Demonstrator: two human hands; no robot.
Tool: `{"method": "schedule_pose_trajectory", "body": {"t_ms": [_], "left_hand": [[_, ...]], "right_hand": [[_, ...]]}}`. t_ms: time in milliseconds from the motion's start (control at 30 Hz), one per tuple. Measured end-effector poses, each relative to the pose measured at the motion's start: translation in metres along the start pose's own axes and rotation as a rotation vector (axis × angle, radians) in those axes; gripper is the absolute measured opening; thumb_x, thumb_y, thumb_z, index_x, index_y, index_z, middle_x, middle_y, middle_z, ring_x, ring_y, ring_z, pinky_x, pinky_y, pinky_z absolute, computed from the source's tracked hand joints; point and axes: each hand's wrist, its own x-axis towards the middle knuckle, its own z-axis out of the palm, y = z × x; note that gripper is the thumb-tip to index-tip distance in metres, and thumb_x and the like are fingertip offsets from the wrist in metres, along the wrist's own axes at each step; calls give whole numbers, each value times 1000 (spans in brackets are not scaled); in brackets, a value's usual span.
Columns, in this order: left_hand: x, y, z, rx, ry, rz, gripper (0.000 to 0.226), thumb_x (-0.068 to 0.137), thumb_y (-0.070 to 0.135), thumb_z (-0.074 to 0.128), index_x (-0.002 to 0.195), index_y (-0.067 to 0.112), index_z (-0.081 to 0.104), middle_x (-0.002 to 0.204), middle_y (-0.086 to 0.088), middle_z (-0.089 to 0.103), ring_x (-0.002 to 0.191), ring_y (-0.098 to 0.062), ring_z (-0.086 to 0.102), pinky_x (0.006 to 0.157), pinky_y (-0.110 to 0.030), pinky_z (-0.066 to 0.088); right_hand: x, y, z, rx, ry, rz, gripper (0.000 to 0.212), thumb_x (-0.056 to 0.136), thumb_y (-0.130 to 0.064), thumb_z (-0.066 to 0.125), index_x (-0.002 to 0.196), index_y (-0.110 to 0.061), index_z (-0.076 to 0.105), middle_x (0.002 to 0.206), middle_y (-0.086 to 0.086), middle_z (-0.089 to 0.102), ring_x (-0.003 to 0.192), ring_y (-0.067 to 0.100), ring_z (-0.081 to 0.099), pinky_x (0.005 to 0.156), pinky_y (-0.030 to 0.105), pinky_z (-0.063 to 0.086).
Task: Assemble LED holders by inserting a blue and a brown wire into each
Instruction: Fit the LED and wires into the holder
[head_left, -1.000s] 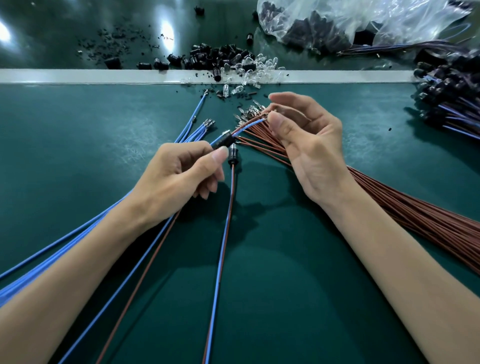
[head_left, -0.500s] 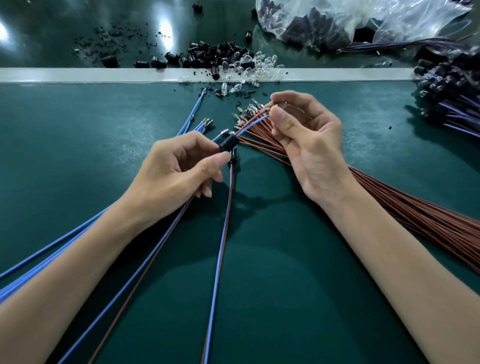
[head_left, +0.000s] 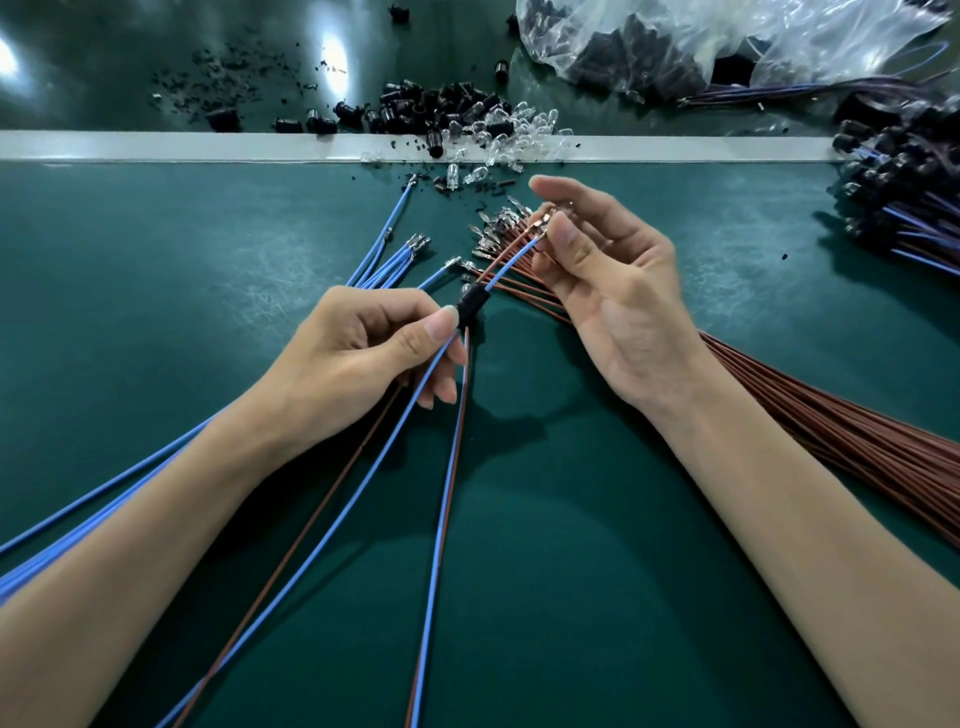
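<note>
A dark green table (head_left: 156, 270) has a white strip (head_left: 156, 146) across it. Bright light spots (head_left: 335, 52) shine beyond, maybe from lamps.

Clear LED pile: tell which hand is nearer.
Right. The right hand lies just short of the clear LED pile; the left hand is farther back and left, pinching a black holder.

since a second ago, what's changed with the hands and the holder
The left hand eased the black holder slightly toward the person. Nothing taken or let go: it still pinches the holder, and the right hand still pinches the blue and brown wire ends. The brown wire bundle lies unmoved.
</note>
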Motion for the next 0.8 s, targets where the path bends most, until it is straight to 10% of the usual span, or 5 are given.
{"method": "schedule_pose_trajectory", "body": {"t_ms": [800], "left_hand": [[-3, -2, 0, 149, -71, 1, 20, 81, 30, 66, 76, 12, 72, 67, -3, 72, 61, -9, 65, 64, -16, 51]], "right_hand": [[1, 4, 5, 454, -59, 171, 24, 79, -6, 57, 88, -17, 77, 84, 4, 71, 75, 12, 69, 73, 25, 55]]}}
